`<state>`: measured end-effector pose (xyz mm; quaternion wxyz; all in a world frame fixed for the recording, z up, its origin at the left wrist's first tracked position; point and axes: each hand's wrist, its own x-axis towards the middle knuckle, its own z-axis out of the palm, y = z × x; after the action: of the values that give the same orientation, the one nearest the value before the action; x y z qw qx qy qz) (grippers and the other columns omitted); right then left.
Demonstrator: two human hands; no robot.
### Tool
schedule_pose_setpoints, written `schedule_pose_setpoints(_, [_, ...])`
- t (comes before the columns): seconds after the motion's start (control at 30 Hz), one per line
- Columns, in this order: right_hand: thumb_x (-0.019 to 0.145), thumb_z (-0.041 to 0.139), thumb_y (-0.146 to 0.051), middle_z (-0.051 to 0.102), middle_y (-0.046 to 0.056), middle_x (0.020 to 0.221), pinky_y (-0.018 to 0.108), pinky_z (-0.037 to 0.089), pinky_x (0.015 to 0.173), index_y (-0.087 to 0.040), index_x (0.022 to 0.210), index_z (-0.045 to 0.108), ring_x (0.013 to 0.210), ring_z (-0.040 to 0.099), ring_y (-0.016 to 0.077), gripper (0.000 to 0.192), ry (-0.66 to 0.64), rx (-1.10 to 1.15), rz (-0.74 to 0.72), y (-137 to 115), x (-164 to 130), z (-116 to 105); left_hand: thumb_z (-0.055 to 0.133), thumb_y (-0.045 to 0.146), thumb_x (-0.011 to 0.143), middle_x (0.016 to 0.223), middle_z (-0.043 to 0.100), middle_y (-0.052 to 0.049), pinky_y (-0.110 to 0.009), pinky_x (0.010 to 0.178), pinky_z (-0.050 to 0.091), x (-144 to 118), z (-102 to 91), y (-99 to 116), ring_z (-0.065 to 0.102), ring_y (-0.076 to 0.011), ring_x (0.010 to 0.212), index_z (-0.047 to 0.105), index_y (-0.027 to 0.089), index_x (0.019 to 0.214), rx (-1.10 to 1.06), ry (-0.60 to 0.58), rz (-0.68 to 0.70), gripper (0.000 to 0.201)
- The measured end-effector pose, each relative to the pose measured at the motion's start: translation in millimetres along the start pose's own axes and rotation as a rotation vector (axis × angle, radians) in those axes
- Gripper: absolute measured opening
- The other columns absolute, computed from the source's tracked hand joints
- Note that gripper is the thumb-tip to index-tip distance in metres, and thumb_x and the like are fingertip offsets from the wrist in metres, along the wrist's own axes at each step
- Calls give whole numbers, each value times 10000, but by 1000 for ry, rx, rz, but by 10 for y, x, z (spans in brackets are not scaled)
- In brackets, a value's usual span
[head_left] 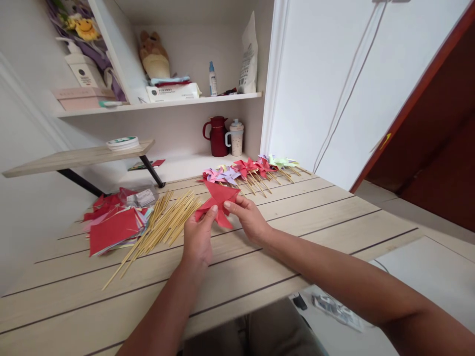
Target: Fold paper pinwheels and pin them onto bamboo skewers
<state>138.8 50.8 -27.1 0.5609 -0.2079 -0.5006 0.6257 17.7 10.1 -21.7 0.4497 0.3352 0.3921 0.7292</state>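
Observation:
Both of my hands hold a folded red paper pinwheel [218, 201] just above the wooden table [319, 217]. My left hand [198, 236] pinches its lower left flap with thumb and fingers. My right hand [248, 217] grips its right side, fingertips on the paper near the centre. A loose pile of bamboo sticks [163, 225] lies just left of my left hand. Beyond the sticks sits a stack of red and pastel paper squares [113, 228]. A row of finished pinwheels on sticks [256, 170] in pink, purple, red and green lies behind my hands.
A small clear box [143, 197] sits behind the paper stack. A dark red jug [217, 136] and a pale cup [236, 137] stand in the alcove, under a shelf [159, 104] with boxes, a bottle and a bag. A raised side shelf [74, 157] juts out at left.

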Motion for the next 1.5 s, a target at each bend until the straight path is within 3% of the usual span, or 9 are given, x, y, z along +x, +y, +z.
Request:
schedule_pose_setpoints(0.17, [816, 766, -503, 689, 7, 929, 313, 465, 837, -251, 986, 694, 863, 596, 170, 312, -15, -5, 20, -19, 42, -104, 917, 269, 606, 992, 791, -43, -332, 928, 541, 52, -75, 94, 712, -185, 940, 776, 184, 926, 18, 102, -36, 360])
schedule_pose_setpoints(0.3, [782, 792, -508, 693, 17, 1024, 364, 456, 927, -318, 1273, 596, 1027, 617, 215, 563, 74, -110, 8, -93, 95, -199, 924, 250, 578, 936, 785, -23, -312, 889, 548, 63, -83, 144, 708, -159, 872, 770, 184, 904, 18, 139, -64, 366])
schedule_pose_setpoints(0.43, [812, 737, -555, 674, 54, 1267, 402, 428, 1032, -285, 1204, 670, 1246, 563, 258, 481, 95, -259, -30, -228, 124, -249, 936, 271, 545, 847, 774, -26, -308, 848, 549, 63, -97, 136, 698, -152, 802, 768, 160, 852, 58, 151, -101, 367])
schedule_pose_setpoints(0.53, [831, 715, -562, 671, 65, 1324, 412, 412, 1073, -265, 1140, 724, 1299, 543, 266, 428, 45, -338, -18, -298, 113, -257, 942, 300, 527, 852, 776, -41, -314, 829, 547, 59, -106, 115, 695, -161, 794, 772, 148, 850, 107, 132, -113, 395])
schedule_pose_setpoints(0.67, [808, 760, -520, 665, 70, 1341, 412, 442, 1035, -267, 1173, 732, 1250, 578, 269, 445, -31, -412, 19, -310, 92, -256, 930, 334, 548, 903, 786, -68, -345, 848, 547, 50, -100, 97, 708, -195, 837, 782, 145, 894, 180, 91, -94, 421])
schedule_pose_setpoints(0.8, [812, 749, -499, 708, 76, 1169, 388, 470, 932, -216, 1007, 779, 1087, 629, 256, 346, -115, -482, 19, -301, 96, -257, 909, 341, 572, 929, 792, -97, -363, 841, 552, 45, -98, 80, 717, -224, 853, 782, 132, 902, 245, 76, -103, 411])
schedule_pose_setpoints(1.03, [711, 833, -440, 708, 70, 1139, 360, 469, 911, -212, 962, 791, 1062, 623, 244, 342, -108, -436, 32, -309, 135, -288, 868, 310, 600, 856, 789, -78, -320, 772, 546, 4, -60, 110, 705, -196, 778, 778, 138, 834, 346, 44, -84, 304])
schedule_pose_setpoints(1.2, [624, 881, -396, 695, 53, 1066, 359, 489, 884, -205, 776, 799, 972, 638, 226, 258, -145, -452, 31, -283, 129, -270, 830, 285, 625, 772, 775, -61, -290, 701, 515, -18, -16, 128, 676, -180, 710, 780, 140, 794, 471, 14, -51, 228])
schedule_pose_setpoints(1.5, [690, 809, -364, 722, 39, 821, 338, 491, 720, -175, 732, 760, 773, 647, 205, 199, -83, -545, 32, -280, 67, -215, 877, 307, 605, 757, 755, -59, -296, 704, 501, -29, 12, 55, 669, -188, 712, 776, 152, 786, 401, 23, -68, 258])
